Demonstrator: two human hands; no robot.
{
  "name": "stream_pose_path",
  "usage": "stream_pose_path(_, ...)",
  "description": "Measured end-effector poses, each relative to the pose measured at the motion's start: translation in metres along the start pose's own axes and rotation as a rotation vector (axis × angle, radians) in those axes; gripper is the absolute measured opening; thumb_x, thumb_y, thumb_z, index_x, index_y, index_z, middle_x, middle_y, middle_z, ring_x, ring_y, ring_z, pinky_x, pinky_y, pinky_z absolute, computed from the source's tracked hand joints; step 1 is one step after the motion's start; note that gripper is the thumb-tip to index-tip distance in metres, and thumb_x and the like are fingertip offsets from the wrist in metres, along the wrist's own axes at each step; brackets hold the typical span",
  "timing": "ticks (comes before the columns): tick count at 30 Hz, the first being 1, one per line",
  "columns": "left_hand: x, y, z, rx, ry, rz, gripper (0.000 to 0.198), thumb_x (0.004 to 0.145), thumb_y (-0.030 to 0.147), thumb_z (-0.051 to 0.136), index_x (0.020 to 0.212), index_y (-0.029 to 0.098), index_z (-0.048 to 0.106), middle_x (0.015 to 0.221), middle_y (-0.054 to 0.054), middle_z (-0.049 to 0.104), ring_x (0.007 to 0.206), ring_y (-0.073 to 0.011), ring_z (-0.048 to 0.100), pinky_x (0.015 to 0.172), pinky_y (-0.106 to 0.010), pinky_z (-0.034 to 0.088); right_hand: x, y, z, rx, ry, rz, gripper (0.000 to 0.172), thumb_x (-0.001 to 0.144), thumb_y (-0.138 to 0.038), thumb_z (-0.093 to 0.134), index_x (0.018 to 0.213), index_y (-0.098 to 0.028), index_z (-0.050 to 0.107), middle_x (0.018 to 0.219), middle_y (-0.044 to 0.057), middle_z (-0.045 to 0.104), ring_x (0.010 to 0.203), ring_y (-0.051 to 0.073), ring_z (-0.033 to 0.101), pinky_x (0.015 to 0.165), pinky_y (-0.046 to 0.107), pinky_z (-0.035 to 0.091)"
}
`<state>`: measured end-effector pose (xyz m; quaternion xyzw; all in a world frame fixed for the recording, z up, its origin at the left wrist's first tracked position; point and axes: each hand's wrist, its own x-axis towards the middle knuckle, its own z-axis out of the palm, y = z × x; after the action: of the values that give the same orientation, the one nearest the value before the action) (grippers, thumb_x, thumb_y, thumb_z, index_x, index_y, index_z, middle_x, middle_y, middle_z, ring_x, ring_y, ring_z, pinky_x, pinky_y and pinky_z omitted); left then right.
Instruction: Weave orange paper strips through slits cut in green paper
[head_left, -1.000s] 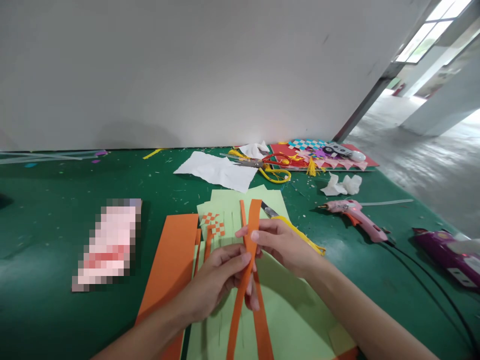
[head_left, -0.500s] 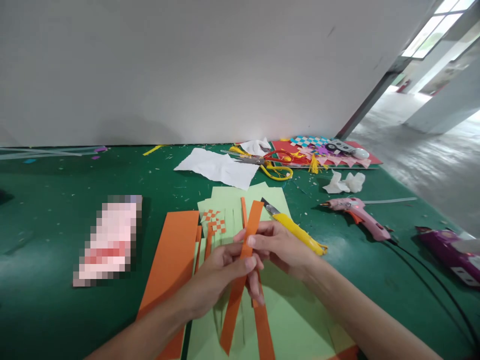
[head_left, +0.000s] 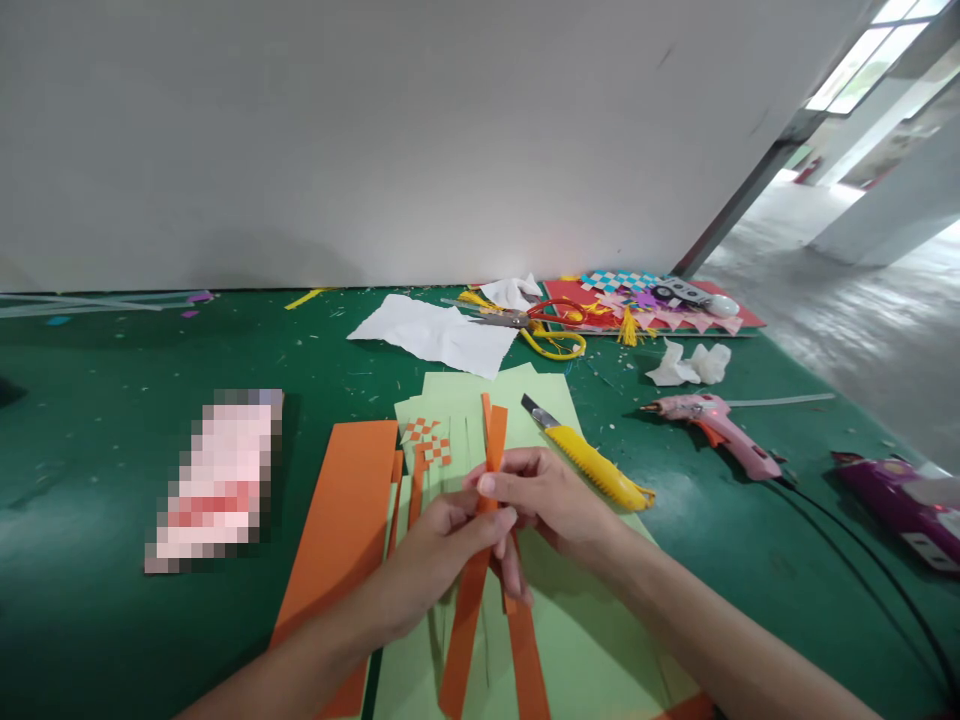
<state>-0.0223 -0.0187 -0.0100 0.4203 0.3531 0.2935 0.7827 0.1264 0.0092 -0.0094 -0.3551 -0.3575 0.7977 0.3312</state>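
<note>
Two orange strips (head_left: 469, 610) were in play, one orange sheet (head_left: 337, 540) left, one yellow knife (head_left: 592, 465), one glue gun (head_left: 712, 420) (pink, right), one pair of scissors (head_left: 547, 325) far.

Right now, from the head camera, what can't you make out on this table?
Head view only:
Pink item, left: pixelated, unreadable.
Orange strip: middle hidden by the left hand and right hand pinching it.
Purple object: cut off by the right edge.
Light green sheet: near end cut off by the bottom edge.
Woven checks: too small to count.
</note>
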Motion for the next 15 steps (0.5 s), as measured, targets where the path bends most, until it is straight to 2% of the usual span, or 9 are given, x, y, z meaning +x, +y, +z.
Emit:
stream_pose_path(2, 0.0002, -0.0008, -0.0003, -0.002, 0.006, -0.013, 0.036, 0.089, 0.039, 0.056, 0.061, 0.018, 0.050, 0.056, -0.002, 0.068, 0.058, -0.0174, 0.067, 0.063, -0.026, 0.047, 0.0000, 0.0001, 0.0009, -0.005, 0.012, 0.006, 0.032, 0.072, -0.039, 0.076, 0.071, -0.011, 0.060, 0.048, 0.002, 0.064, 0.039, 0.014, 0.061, 0.036, 0.018, 0.045)
stream_pose_path(7, 0.0022, -0.0020, -0.0004, -0.030, -0.005, -0.015, 0.042, 0.086, 0.043, 0.059, 0.055, 0.019, 0.044, 0.052, -0.002, 0.066, 0.055, -0.0178, 0.068, 0.060, -0.027, 0.048, -0.0028, -0.0003, 0.0035, -0.019, -0.082, 0.050, 0.033, 0.077, -0.042, 0.070, 0.077, -0.011, 0.060, 0.052, 0.004, 0.065, 0.033, 0.015, 0.059, 0.030, 0.018, 0.039)
stream_pose_path(13, 0.0010, -0.0046, -0.0029, 0.040, -0.025, 0.003, 0.044, 0.089, 0.040, 0.056, 0.052, 0.019, 0.043, 0.054, -0.003, 0.068, 0.059, -0.0170, 0.069, 0.061, -0.025, 0.046, -0.0028, -0.0005, 0.0047, -0.106, 0.032, 0.003, 0.035, 0.073, -0.042, 0.074, 0.070, -0.010, 0.060, 0.052, 0.003, 0.064, 0.038, 0.014, 0.061, 0.033, 0.018, 0.039)
stream_pose_path(15, 0.0004, -0.0057, -0.0032, 0.033, -0.023, 0.005, 0.044, 0.090, 0.039, 0.055, 0.053, 0.020, 0.043, 0.055, -0.003, 0.069, 0.059, -0.0174, 0.069, 0.061, -0.025, 0.046, -0.0027, -0.0005, 0.0059, -0.109, 0.032, 0.007, 0.038, 0.072, -0.045, 0.074, 0.070, -0.010, 0.061, 0.051, 0.004, 0.064, 0.037, 0.013, 0.060, 0.031, 0.017, 0.037)
